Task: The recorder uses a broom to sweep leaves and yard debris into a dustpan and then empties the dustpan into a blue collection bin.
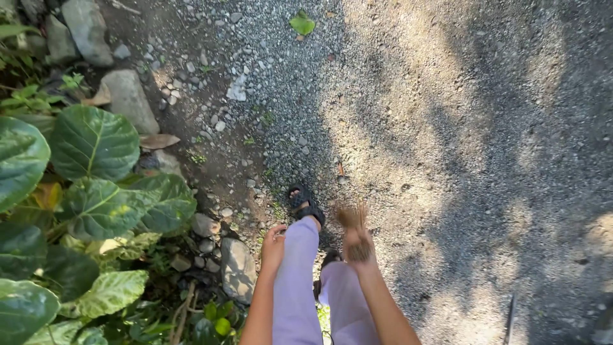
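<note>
A gravel path is seen from above, split between sun patches and deep shade, with the person's legs in pale lilac trousers at the near edge of the view. The left hand is held loose beside the left thigh, fingers slightly curled and gripping nothing. The right hand is closed around a small brown bundle that sticks out past the fingers toward the far side; it's blurred, so it could be dry twigs or fibres, hard to call. A black sandal is planted on the gravel just left of that bundle, and the other foot is mostly hidden under the trouser leg. Along the left edge, big green leaves are spread over a row of grey stones, with another flat stone near the left hand. A single green leaf is lying far up the path.
</note>
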